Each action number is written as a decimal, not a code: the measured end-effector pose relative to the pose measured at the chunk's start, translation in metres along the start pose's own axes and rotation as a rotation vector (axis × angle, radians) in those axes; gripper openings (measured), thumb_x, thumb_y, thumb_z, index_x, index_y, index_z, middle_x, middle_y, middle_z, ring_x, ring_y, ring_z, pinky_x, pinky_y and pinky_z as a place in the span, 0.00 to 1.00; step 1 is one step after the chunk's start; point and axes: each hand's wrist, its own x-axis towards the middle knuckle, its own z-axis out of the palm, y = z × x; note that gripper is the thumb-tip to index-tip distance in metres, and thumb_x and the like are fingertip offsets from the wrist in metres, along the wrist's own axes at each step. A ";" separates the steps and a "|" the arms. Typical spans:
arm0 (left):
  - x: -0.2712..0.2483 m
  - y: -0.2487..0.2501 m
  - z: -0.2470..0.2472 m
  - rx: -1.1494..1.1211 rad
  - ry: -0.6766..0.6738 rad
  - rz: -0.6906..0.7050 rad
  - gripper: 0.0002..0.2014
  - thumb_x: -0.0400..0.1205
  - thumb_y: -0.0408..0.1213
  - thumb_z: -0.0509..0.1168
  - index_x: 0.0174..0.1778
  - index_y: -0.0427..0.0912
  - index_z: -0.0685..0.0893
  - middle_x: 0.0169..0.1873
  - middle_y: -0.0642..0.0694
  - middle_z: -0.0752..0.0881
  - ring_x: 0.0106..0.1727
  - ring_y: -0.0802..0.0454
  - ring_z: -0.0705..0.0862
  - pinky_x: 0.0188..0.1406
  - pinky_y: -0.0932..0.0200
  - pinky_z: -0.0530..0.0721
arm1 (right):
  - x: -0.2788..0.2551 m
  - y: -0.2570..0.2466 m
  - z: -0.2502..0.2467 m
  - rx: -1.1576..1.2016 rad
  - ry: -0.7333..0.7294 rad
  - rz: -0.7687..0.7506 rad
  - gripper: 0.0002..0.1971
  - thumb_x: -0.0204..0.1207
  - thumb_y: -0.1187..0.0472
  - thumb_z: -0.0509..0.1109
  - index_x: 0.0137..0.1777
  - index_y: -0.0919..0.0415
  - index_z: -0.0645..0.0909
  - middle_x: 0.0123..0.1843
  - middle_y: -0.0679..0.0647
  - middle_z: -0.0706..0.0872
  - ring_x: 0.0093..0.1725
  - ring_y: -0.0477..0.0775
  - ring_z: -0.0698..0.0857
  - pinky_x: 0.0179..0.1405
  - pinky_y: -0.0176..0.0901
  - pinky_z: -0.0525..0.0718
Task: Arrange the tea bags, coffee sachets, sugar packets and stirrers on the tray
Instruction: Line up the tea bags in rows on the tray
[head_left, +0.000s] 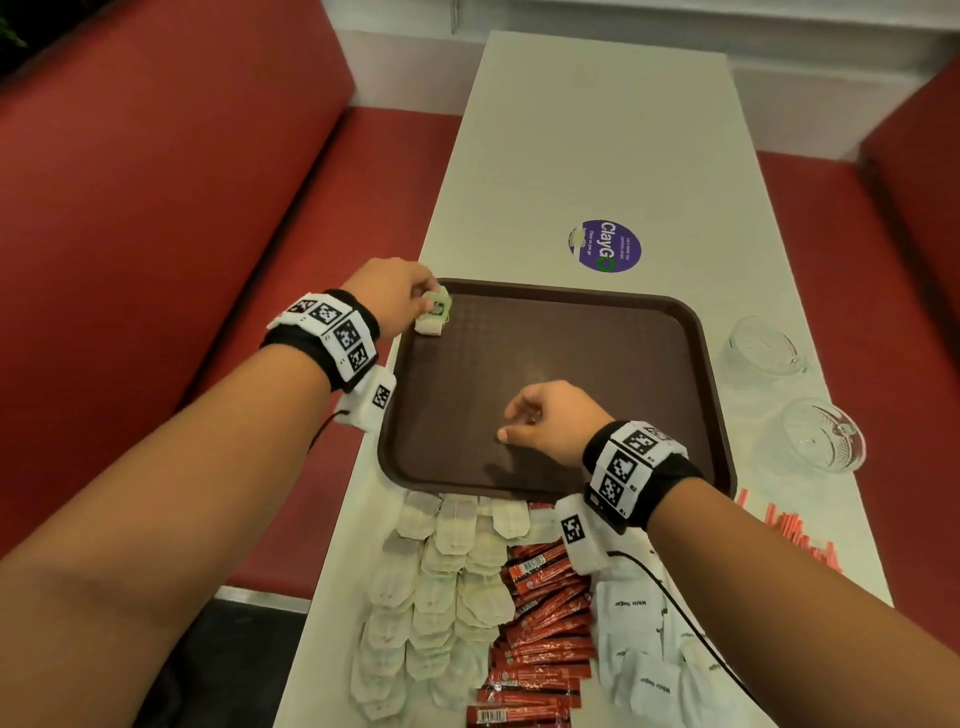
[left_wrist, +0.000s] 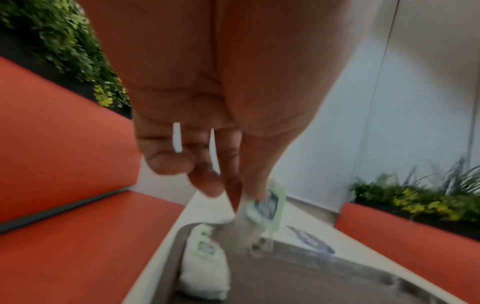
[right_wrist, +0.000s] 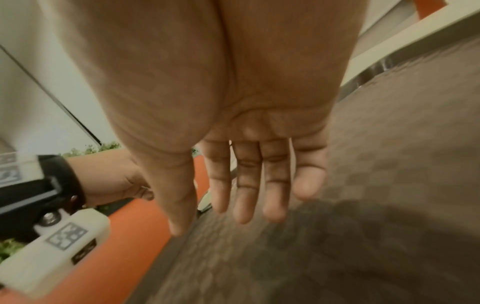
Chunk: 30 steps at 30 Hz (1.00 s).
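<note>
A brown tray (head_left: 571, 353) lies on the white table. At its far left corner my left hand (head_left: 423, 301) pinches a tea bag (head_left: 439, 306) by its green tag, just above another tea bag (left_wrist: 205, 265) that lies flat on the tray (left_wrist: 311, 277). The held tea bag (left_wrist: 262, 209) hangs from my left hand (left_wrist: 241, 197). My right hand (head_left: 511, 423) hovers over the tray's middle, fingers relaxed and holding nothing. Near me lie rows of tea bags (head_left: 431, 587), red coffee sachets (head_left: 545, 623), white sugar packets (head_left: 639, 639) and red stirrers (head_left: 795, 535).
Two glass bowls (head_left: 763, 345) (head_left: 821, 434) stand right of the tray. A purple round sticker (head_left: 605, 245) is on the table beyond it. Red bench seats (head_left: 182, 234) flank the table on both sides.
</note>
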 end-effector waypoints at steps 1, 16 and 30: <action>0.005 -0.005 0.003 0.083 -0.074 -0.019 0.10 0.85 0.43 0.68 0.61 0.50 0.87 0.51 0.49 0.88 0.53 0.50 0.83 0.51 0.56 0.79 | -0.003 0.003 0.001 -0.064 -0.043 0.018 0.12 0.74 0.48 0.80 0.53 0.50 0.85 0.46 0.44 0.87 0.46 0.45 0.85 0.44 0.37 0.79; 0.048 -0.009 0.046 0.112 0.005 -0.299 0.17 0.80 0.49 0.71 0.59 0.42 0.84 0.54 0.40 0.87 0.57 0.38 0.85 0.53 0.48 0.86 | -0.022 0.017 0.011 -0.400 -0.250 0.023 0.03 0.75 0.55 0.76 0.43 0.49 0.91 0.47 0.43 0.92 0.48 0.48 0.89 0.53 0.45 0.89; 0.032 0.011 0.048 0.223 -0.105 -0.239 0.23 0.80 0.56 0.68 0.58 0.39 0.82 0.53 0.41 0.86 0.50 0.40 0.83 0.42 0.53 0.79 | -0.034 0.010 0.016 -0.368 -0.248 0.014 0.05 0.76 0.55 0.75 0.48 0.51 0.92 0.41 0.41 0.89 0.47 0.48 0.87 0.51 0.43 0.88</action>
